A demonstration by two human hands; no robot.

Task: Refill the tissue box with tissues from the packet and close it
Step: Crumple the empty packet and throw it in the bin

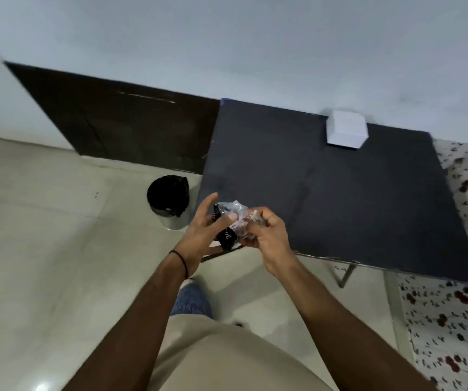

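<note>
Head view, nearest: a beige shirt and two bare forearms reach forward, the left wrist wearing a thin black band (182,263). Both hands meet just past the tabletop's (339,198) near left corner. The right hand (266,235) is clenched on a crumpled clear packet (237,215). The left hand (204,227) has its fingers (208,203) spread, some touching the packet's dark printed end. Whether any tissues remain in the packet cannot be told. On the floor left of the tabletop stands a bin (168,201) lined with a black bag, its contents dark and unreadable. Far back on the tabletop, near the wall, sits the white box (345,131), apparently closed, well apart from the hands.
</note>
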